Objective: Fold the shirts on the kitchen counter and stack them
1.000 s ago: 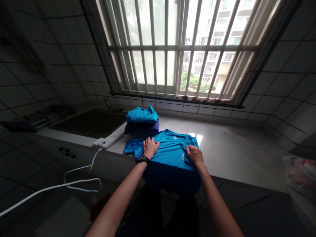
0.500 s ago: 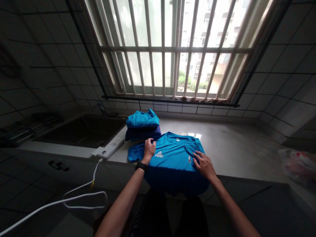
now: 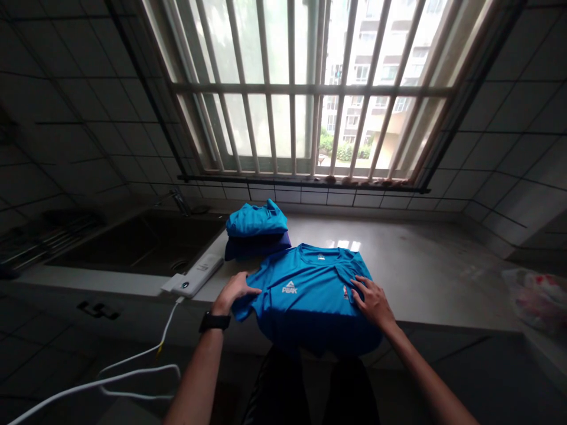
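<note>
A blue T-shirt (image 3: 310, 277) with a white PEAK logo lies front up across the counter's front edge, its lower part hanging down. The sleeve on the right is folded in over the chest. At the left sleeve, my left hand (image 3: 235, 290), with a black watch on its wrist, has the sleeve's edge between thumb and fingers. My right hand (image 3: 373, 300) rests on the folded sleeve, fingers spread. Behind the shirt's left side sits a stack of folded clothes (image 3: 257, 221), light blue on top and dark blue below.
Left of the clothes is a dark sink (image 3: 133, 242) with a faucet (image 3: 179, 202). A white power bank (image 3: 201, 276) with a white cable (image 3: 166, 330) lies on the counter (image 3: 425, 265). A plastic bag (image 3: 538, 295) stands far right, and a barred window (image 3: 290, 90) faces me.
My left hand has moved left and down from the shirt's chest to the left sleeve, which has shifted toward me. My right hand stays on the folded sleeve.
</note>
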Tool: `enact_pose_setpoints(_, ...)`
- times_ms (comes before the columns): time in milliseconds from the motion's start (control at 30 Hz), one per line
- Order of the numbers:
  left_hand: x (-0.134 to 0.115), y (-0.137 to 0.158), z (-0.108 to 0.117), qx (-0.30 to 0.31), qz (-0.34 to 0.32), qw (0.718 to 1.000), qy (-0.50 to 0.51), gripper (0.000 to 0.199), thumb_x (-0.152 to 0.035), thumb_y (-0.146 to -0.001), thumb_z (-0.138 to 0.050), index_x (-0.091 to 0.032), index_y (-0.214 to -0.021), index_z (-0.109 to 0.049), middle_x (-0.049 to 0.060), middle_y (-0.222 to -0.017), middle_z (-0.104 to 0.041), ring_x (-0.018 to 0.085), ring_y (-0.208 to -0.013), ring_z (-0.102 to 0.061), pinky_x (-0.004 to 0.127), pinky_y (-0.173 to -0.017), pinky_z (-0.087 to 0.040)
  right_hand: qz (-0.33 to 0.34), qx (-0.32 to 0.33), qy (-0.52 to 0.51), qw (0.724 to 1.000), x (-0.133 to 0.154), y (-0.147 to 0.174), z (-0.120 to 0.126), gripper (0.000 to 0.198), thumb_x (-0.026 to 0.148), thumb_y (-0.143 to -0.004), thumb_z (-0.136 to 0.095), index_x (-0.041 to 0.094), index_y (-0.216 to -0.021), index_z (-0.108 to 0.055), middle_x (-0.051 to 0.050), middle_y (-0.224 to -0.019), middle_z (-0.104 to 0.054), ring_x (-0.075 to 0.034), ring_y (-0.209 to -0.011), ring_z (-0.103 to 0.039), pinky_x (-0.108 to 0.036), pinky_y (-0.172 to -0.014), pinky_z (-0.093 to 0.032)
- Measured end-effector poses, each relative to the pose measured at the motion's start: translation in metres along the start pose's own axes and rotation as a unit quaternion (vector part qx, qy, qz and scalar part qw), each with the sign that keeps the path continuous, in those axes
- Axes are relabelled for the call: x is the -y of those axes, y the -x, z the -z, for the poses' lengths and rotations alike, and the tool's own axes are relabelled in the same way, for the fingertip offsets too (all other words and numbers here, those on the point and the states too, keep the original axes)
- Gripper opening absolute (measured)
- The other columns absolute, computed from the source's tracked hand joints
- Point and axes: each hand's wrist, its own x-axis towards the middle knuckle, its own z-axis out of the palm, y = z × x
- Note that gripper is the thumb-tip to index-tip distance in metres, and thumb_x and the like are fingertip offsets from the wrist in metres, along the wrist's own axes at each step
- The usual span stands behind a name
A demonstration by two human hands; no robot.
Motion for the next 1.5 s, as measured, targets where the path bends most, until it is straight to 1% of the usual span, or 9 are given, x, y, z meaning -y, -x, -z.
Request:
enact_pose_setpoints(133,0.004,0.013,-0.006,-0.004,-0.011,0.996,0.089,0.019,-0.038,-0.067,-0.072,-0.020,-0.072,-0.067,0.007,-0.075,-0.076,0.029,-0.079,-0.073,0.034,-0.070,-0.054,-0.004,-0.004,0.003,1.000,0.001,0.000,-0.001,0.039,0.036,-0.099,-0.045,0.025,-0.130,-0.067,-0.009,-0.139,-0.061,-0.027,-0.130,-0.055,-0.045,-0.106,-0.043)
enact_pose_setpoints(267,0.004,0.016,-0.009,-0.064,0.025,0.982,0.176,0.018,-0.036,-0.069,-0.067,-0.021,-0.079,-0.067,0.005,-0.079,-0.076,0.027,-0.086,-0.072,0.033,-0.075,-0.056,-0.009,0.002,0.007,1.000,0.005,0.000,0.002,0.039,0.035,-0.099,-0.045,0.025,-0.130,-0.066,-0.010,-0.140,-0.061,-0.027,-0.131,-0.054,-0.045,-0.108,-0.042)
enact_pose_setpoints(367,-0.019,0.015,-0.012,-0.081,0.056,0.954,0.282,0.030,-0.041,-0.073,-0.065,-0.018,-0.092,-0.066,0.006,-0.087,-0.076,0.024,-0.086,-0.071,0.031,-0.075,-0.056,-0.016,0.011,0.006,1.000,0.009,-0.001,0.004,0.039,0.034,-0.099,-0.046,0.023,-0.131,-0.066,-0.010,-0.140,-0.061,-0.027,-0.132,-0.053,-0.045,-0.108,-0.041)
enact_pose_setpoints(500,-0.075,0.020,-0.032,0.041,-0.080,0.913,0.397,0.056,-0.062,-0.087,-0.048,-0.017,-0.117,-0.062,0.009,-0.099,-0.076,0.022,-0.085,-0.072,0.034,-0.077,-0.058,-0.019,0.001,0.001,1.000,0.010,-0.002,0.004,0.037,0.032,-0.098,-0.048,0.024,-0.129,-0.066,-0.010,-0.140,-0.061,-0.027,-0.131,-0.054,-0.046,-0.108,-0.041)
enact_pose_setpoints(567,-0.095,0.024,-0.051,0.094,-0.180,0.920,0.336,0.057,-0.062,-0.091,-0.043,-0.018,-0.121,-0.062,0.012,-0.107,-0.076,0.025,-0.097,-0.072,0.040,-0.090,-0.056,-0.017,-0.003,-0.005,1.000,0.009,-0.001,0.004,0.036,0.032,-0.098,-0.048,0.024,-0.128,-0.067,-0.010,-0.139,-0.062,-0.027,-0.130,-0.055,-0.047,-0.107,-0.042)
enact_pose_setpoints(633,-0.103,0.027,-0.074,0.064,-0.244,0.949,0.191,0.048,-0.053,-0.092,-0.050,-0.020,-0.122,-0.065,0.014,-0.123,-0.072,0.029,-0.119,-0.065,0.046,-0.106,-0.047,-0.018,-0.003,-0.008,1.000,0.009,-0.001,0.003,0.037,0.031,-0.098,-0.048,0.022,-0.128,-0.067,-0.011,-0.139,-0.062,-0.027,-0.129,-0.055,-0.047,-0.107,-0.042)
enact_pose_setpoints(733,-0.097,0.030,-0.102,-0.011,-0.270,0.962,-0.032,0.044,-0.038,-0.092,-0.055,-0.023,-0.132,-0.063,0.011,-0.149,-0.055,0.032,-0.144,-0.044,0.054,-0.120,-0.030,-0.020,-0.006,-0.011,1.000,0.010,-0.002,0.004,0.036,0.031,-0.098,-0.048,0.023,-0.128,-0.067,-0.011,-0.139,-0.062,-0.027,-0.130,-0.055,-0.047,-0.107,-0.042)
enact_pose_setpoints(833,-0.089,0.030,-0.114,-0.016,-0.269,0.953,-0.135,0.047,-0.035,-0.096,-0.051,-0.026,-0.141,-0.057,0.008,-0.157,-0.046,0.030,-0.149,-0.036,0.054,-0.122,-0.027,-0.025,-0.007,-0.016,1.000,0.011,-0.003,0.005,0.035,0.032,-0.098,-0.048,0.023,-0.127,-0.068,-0.011,-0.138,-0.062,-0.027,-0.130,-0.055,-0.047,-0.108,-0.041)
enact_pose_setpoints(1500,-0.089,0.023,-0.118,-0.055,-0.282,0.944,-0.161,0.046,-0.036,-0.098,-0.047,-0.023,-0.141,-0.057,0.009,-0.153,-0.051,0.029,-0.144,-0.043,0.052,-0.120,-0.031,-0.053,0.045,0.010,0.998,0.016,-0.006,0.011,0.045,0.036,-0.099,-0.048,0.023,-0.140,-0.060,-0.010,-0.148,-0.054,-0.026,-0.137,-0.049,-0.045,-0.113,-0.037)
